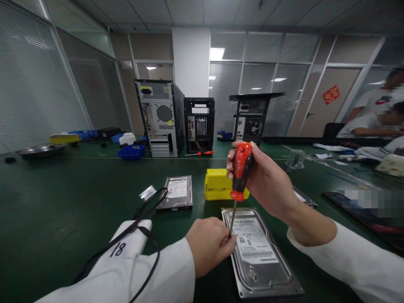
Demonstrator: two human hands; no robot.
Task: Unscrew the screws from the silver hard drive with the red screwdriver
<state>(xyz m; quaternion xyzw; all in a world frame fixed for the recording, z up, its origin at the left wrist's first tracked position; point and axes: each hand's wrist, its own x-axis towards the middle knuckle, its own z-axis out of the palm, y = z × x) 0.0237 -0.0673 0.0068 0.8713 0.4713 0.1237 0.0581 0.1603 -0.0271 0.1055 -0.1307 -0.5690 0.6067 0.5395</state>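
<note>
My right hand (268, 176) is closed around the red and black handle of a screwdriver (241, 170), which it holds nearly upright. The metal shaft points down to the left edge of a hard drive (259, 248) lying label up on the table. At that edge my left hand (211, 244) pinches with thumb and forefinger around the shaft's lower end. The screwdriver's tip and whatever lies between those fingertips are hidden. Just behind the drive stands a yellow box (217, 185), partly covered by my right hand.
A second hard drive (177, 191) lies left of the yellow box. A white power strip (126, 240) and black cable (148, 210) are beside my left sleeve. Computer cases (160, 118) stand behind, with another red screwdriver (202, 153). Two people (375, 122) are at far right.
</note>
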